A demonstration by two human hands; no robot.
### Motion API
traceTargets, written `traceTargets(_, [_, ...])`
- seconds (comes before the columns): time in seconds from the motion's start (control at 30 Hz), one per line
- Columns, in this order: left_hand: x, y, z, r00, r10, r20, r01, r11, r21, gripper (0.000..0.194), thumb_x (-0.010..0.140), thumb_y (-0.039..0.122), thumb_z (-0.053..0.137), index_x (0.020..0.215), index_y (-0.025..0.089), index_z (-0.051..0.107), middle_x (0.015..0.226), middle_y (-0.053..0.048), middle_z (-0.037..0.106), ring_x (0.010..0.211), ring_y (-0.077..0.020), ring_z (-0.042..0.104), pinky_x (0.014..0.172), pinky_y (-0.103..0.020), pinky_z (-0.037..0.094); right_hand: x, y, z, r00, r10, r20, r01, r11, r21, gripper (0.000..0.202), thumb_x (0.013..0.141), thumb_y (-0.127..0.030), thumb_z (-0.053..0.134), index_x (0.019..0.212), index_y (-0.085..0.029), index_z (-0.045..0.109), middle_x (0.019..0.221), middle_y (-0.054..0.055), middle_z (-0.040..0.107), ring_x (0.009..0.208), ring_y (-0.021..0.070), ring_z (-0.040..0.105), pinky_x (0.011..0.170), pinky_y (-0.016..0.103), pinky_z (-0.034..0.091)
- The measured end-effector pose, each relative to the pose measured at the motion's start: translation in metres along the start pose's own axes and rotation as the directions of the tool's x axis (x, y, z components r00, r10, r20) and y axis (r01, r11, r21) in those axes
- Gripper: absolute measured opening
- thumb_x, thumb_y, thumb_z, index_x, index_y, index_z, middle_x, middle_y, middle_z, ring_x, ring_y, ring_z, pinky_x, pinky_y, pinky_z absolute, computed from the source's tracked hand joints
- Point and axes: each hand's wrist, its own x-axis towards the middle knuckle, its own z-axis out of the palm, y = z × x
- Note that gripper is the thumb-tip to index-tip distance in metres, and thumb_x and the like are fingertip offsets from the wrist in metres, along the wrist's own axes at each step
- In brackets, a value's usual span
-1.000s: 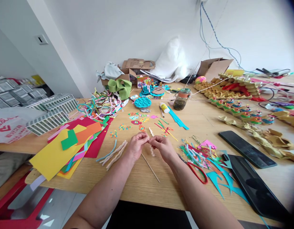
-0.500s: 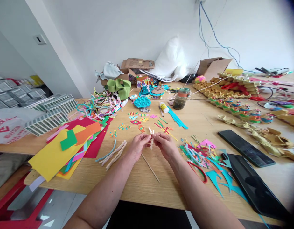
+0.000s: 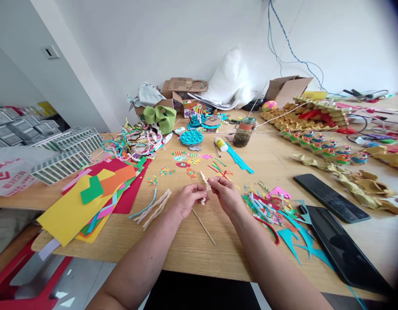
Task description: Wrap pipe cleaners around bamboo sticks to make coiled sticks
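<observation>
A short white twisted pipe cleaner (image 3: pixel 204 180) stands between my hands, its top leaning left and its lower end showing under the fingers. My left hand (image 3: pixel 190 199) pinches its lower part from the left. On the right, my right hand (image 3: pixel 222 192) grips its middle between thumb and fingers. A thin wooden stick (image 3: pixel 203 227) lies on the table just below the hands. Pale wavy pipe cleaners (image 3: pixel 157 208) and a blue one (image 3: pixel 148 206) rest left of my left hand. Beyond the hands are small patterned paper fish (image 3: pixel 182 164).
Coloured paper sheets (image 3: pixel 65 211) overlap at the left. Paper scraps (image 3: pixel 266 206) and two black phones (image 3: pixel 331 198) lie right. Farther back are a glue bottle (image 3: pixel 221 144), a glass jar (image 3: pixel 242 137), a blue paper disc (image 3: pixel 191 137) and egg cartons (image 3: pixel 283 116).
The white twisted piece now shows more of its length and leans left at the top. My left hand has shifted slightly lower, and the fingers of both hands have changed their hold.
</observation>
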Motion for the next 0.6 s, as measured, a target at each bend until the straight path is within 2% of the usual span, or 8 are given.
traceTargets(0.2, [0.000, -0.001, 0.000, 0.999, -0.032, 0.014, 0.032, 0.999, 0.005, 0.024, 0.058, 0.028, 0.076, 0.070, 0.010, 0.066, 0.067, -0.006, 0.063, 0.059, -0.0108, 0.054, 0.058, -0.024, 0.036, 0.000, 0.001, 0.000, 1.000, -0.030, 0.005, 0.030, 0.997, -0.065, 0.032, 0.060, -0.046, 0.070, 0.062, -0.017, 0.058, 0.056, -0.001, 0.051, 0.050, 0.0094, 0.039, 0.051, 0.025, 0.032])
traceTargets(0.37, [0.005, 0.000, -0.008, 0.994, 0.065, -0.089, -0.078, 0.986, -0.150, 0.021, 0.061, 0.027, 0.075, 0.076, 0.013, 0.069, 0.077, -0.006, 0.066, 0.067, -0.0113, 0.057, 0.064, -0.024, 0.040, -0.001, 0.002, -0.001, 0.997, -0.072, 0.011, 0.073, 0.989, -0.128, 0.035, 0.069, -0.050, 0.062, 0.077, -0.016, 0.065, 0.066, 0.001, 0.057, 0.056, 0.0108, 0.044, 0.053, 0.024, 0.034])
traceTargets(0.5, [0.008, 0.004, -0.011, 0.975, 0.124, -0.187, -0.165, 0.961, -0.221, 0.021, 0.060, 0.027, 0.076, 0.075, 0.015, 0.070, 0.075, -0.003, 0.066, 0.065, -0.0090, 0.055, 0.064, -0.023, 0.040, -0.006, -0.001, 0.004, 0.985, -0.015, 0.172, 0.062, 0.961, -0.271, 0.036, 0.070, -0.052, 0.061, 0.071, -0.016, 0.065, 0.062, 0.001, 0.057, 0.055, 0.0105, 0.043, 0.051, 0.024, 0.031])
traceTargets(0.6, [0.008, 0.004, -0.009, 0.965, 0.130, -0.229, -0.182, 0.957, -0.224, 0.023, 0.055, 0.027, 0.079, 0.073, 0.015, 0.070, 0.074, -0.002, 0.065, 0.066, -0.0086, 0.055, 0.067, -0.024, 0.041, -0.010, -0.003, 0.009, 0.959, 0.020, 0.284, 0.069, 0.951, -0.302, 0.036, 0.066, -0.052, 0.064, 0.070, -0.016, 0.065, 0.062, -0.001, 0.058, 0.055, 0.0100, 0.043, 0.051, 0.023, 0.031])
